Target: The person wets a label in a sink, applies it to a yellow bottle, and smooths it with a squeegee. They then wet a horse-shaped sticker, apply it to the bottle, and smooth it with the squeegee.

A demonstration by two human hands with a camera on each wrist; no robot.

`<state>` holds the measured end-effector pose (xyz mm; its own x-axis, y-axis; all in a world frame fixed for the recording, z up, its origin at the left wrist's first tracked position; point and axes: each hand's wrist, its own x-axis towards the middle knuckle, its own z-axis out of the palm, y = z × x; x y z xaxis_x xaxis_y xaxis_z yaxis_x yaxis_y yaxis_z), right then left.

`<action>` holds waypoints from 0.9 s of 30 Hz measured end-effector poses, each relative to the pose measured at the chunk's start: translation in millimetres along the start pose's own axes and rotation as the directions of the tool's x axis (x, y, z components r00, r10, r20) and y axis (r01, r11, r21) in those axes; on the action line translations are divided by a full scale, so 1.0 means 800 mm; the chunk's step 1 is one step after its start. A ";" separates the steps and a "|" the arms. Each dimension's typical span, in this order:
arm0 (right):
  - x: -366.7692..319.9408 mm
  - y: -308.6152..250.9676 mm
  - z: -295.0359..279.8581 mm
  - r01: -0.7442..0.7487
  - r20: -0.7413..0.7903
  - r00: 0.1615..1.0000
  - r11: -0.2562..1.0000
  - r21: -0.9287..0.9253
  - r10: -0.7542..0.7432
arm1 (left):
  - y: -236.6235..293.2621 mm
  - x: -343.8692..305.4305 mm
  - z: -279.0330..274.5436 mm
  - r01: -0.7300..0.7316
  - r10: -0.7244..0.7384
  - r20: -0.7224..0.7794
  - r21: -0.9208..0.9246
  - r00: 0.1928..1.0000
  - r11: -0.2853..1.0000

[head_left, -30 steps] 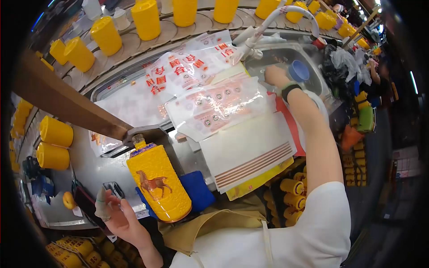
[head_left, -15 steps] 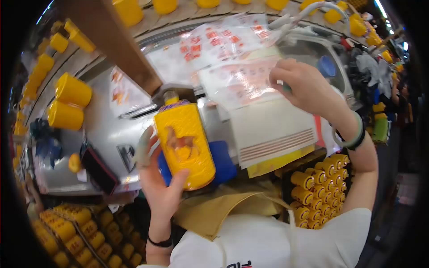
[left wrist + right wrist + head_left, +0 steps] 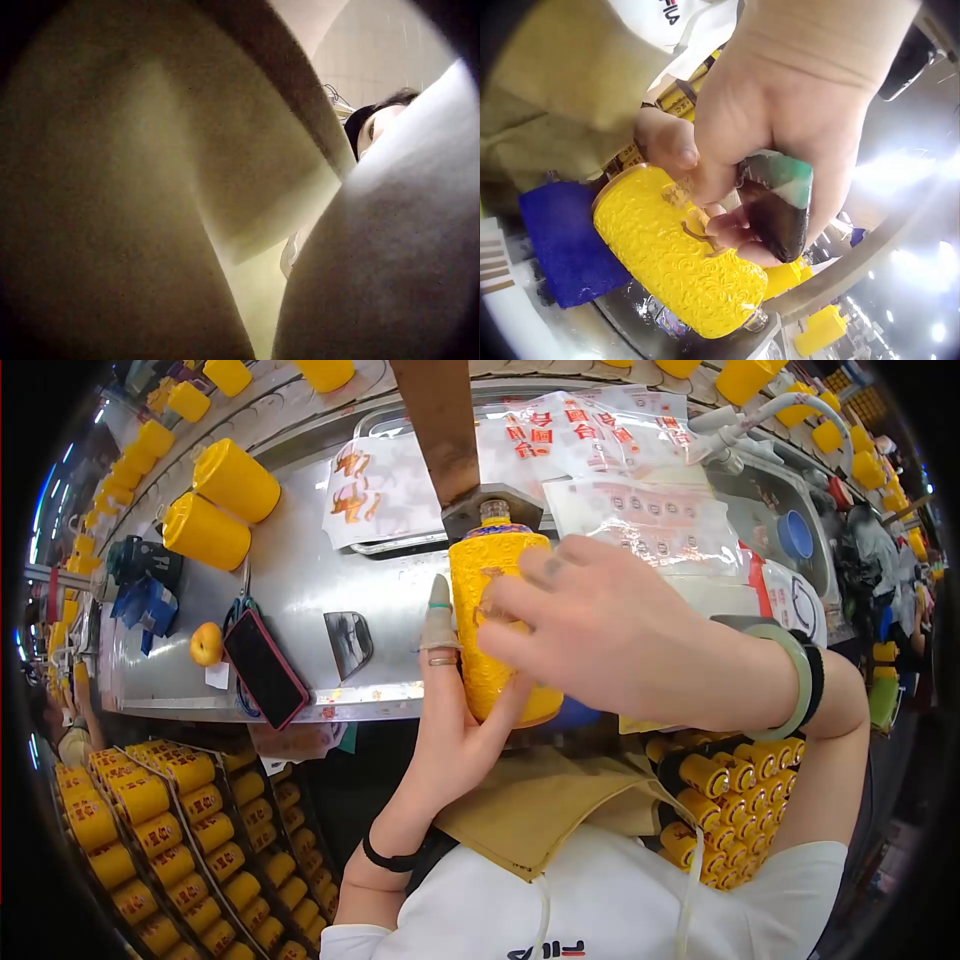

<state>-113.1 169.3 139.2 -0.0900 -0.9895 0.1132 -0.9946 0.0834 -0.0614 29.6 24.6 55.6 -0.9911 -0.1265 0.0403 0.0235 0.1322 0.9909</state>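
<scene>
A yellow embossed bottle (image 3: 480,600) with a brown horse figure lies with its neck toward a metal bracket (image 3: 555,510). My left hand (image 3: 450,730) holds its left side and lower end, index finger stretched along it, with coverings on some fingers. Over the bottle's right side is my right hand (image 3: 630,630), fingertips near the horse. In the right wrist view my right hand (image 3: 787,97) grips a dark, green-edged block (image 3: 776,214) above the yellow bottle (image 3: 675,247). The left wrist view shows mostly blurred close surfaces.
A wooden beam (image 3: 440,430) rises from the bracket. Left are two yellow containers (image 3: 235,480), a phone (image 3: 265,668) and a small curved metal piece (image 3: 348,643). Printed plastic sheets (image 3: 650,530) lie right; beyond stands a sink with a blue cup (image 3: 795,534).
My right hand has come from the sink, across the sheets, to the bottle. My left hand has moved from beside the bottle onto it. The view has shifted left.
</scene>
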 end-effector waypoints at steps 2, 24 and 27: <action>-0.009 0.001 0.005 -0.061 -0.073 0.995 0.998 0.000 0.061 | 0.008 -0.001 0.005 0.086 -0.084 0.021 -0.263 0.996 0.961; -0.060 -0.084 0.110 -0.210 0.198 0.552 -0.095 0.973 0.810 | -0.004 -0.003 -0.005 0.149 -0.169 0.014 -0.542 0.986 0.827; -0.060 -0.085 0.109 -0.209 0.211 0.545 -0.112 0.971 0.811 | -0.004 -0.002 -0.004 0.139 -0.154 0.013 -0.504 0.988 0.853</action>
<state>-36.9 200.7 51.3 -0.8450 -0.4969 -0.1975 0.1803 0.0829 -0.9801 31.6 21.4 52.3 -0.9846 -0.1327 -0.1139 -0.0519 -0.3999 0.9151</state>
